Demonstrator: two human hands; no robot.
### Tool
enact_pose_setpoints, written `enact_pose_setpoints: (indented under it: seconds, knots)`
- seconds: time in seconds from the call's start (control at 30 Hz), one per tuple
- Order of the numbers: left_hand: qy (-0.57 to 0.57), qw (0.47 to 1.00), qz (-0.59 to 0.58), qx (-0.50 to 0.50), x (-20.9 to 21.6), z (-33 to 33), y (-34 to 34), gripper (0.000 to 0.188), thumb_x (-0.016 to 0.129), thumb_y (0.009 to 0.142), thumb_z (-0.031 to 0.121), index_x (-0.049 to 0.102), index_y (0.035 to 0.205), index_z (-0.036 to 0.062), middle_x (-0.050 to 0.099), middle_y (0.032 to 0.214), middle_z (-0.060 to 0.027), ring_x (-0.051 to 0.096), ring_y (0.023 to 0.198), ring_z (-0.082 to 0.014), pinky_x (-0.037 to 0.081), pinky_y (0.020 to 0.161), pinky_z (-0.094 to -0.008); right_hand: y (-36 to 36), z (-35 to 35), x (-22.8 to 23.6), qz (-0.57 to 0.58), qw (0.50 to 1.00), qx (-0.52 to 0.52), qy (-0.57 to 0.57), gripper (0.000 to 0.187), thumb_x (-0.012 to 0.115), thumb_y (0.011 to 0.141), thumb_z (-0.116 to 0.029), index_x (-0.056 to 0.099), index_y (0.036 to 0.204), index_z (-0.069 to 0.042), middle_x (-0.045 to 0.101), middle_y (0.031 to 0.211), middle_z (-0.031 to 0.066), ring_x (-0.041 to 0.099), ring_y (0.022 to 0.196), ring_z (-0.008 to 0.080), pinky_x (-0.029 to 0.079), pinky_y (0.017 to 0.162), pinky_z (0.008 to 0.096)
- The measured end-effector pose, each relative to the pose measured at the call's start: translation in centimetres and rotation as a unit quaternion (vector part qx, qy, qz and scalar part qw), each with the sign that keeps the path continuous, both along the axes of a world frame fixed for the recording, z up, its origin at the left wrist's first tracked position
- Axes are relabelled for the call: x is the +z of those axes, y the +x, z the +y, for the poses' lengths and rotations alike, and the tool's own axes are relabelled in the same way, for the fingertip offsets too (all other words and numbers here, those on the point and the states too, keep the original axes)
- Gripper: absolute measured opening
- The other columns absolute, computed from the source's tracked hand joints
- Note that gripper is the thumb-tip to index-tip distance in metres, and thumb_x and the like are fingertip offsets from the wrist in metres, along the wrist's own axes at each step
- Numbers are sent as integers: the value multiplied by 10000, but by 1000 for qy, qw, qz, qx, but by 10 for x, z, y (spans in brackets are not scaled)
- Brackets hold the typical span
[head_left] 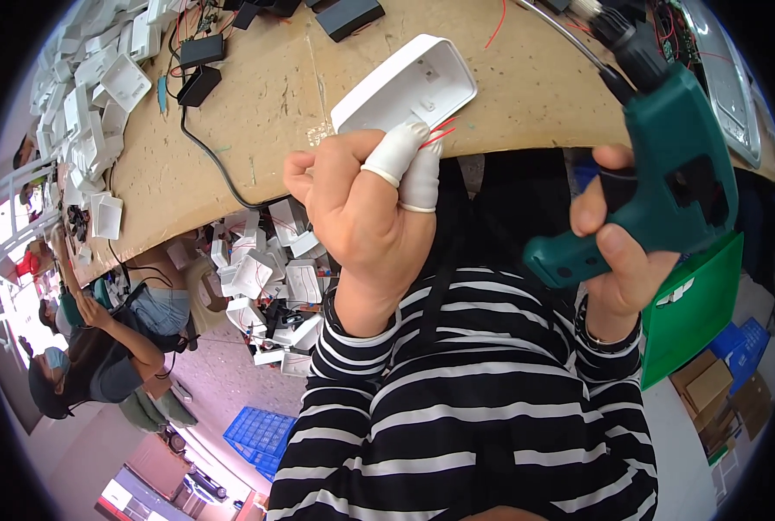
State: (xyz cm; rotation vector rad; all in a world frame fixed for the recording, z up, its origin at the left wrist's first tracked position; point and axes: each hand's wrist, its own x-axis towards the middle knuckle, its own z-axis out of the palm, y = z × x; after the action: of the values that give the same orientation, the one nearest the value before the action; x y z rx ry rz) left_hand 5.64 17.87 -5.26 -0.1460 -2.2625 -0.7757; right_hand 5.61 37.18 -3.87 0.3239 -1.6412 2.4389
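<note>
the left hand (361, 204) is pinched closed, holding thin red wires (440, 136) between white finger covers (394, 154). the right hand (628, 265) is curled around a green power driver (678, 156). a white case (405, 85) is at the near edge of the surface (266, 104).

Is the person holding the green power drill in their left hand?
No, the right hand grips the green power drill, while the left hand pinches thin red wires.

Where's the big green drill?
In the head view, the green drill is at the right, in the person's right hand, pictured just above a green bin.
</note>
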Motion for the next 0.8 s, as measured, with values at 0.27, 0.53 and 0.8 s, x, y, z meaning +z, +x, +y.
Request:
enact_pose_setpoints:
  seconds: [0.27, 0.53, 0.8]
  knots:
    - [-4, 1000, 1, 17, 1, 4, -5, 191, 709, 591, 58, 660, 774, 72, 528, 743, -14, 470, 691, -150, 252, 749, -318, 22, 41, 17, -66, 991, -7, 120, 635, 615, 666, -31, 338, 1228, 75, 492, 1104, 257, 547, 677, 171, 460, 563, 251]
    - [-50, 998, 35, 34, 1, 0, -28, 140, 692, 560, 53, 640, 688, 27, 551, 864, -94, 492, 809, -237, 294, 749, -339, 49, 51, 13, -138, 977, 7, 163, 617, 651, 662, -32, 377, 1203, 80, 534, 1064, 230, 574, 664, 185, 477, 572, 260]
    - [-84, 995, 20, 43, -5, 2, -37, 124, 647, 536, 12, 611, 653, -7, 560, 874, -85, 514, 783, -219, 301, 770, -343, 46, 50, 3, -92, 975, 118, 162, 632, 614, 679, 43, 350, 1252, 61, 514, 1134, 249, 581, 742, 200, 482, 638, 287]
